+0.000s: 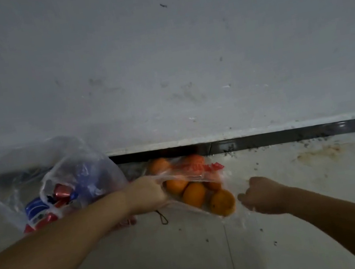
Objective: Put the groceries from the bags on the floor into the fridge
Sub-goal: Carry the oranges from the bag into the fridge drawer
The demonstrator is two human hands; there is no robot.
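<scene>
The left hand (145,194) is gripping, with fingers curled, the top of a clear bag of oranges (194,188) lying on the floor (296,185) by the wall (159,55); the right hand (264,195), fingers loosely curled, is touching the bag's lower edge; whether it is gripping cannot be told; a second clear bag (46,178) holding red and blue packets is sitting just left.

left hand (145,194) fingers: hidden behind knuckles | clear bag (45,173): cut by left edge, contents blurred
</scene>
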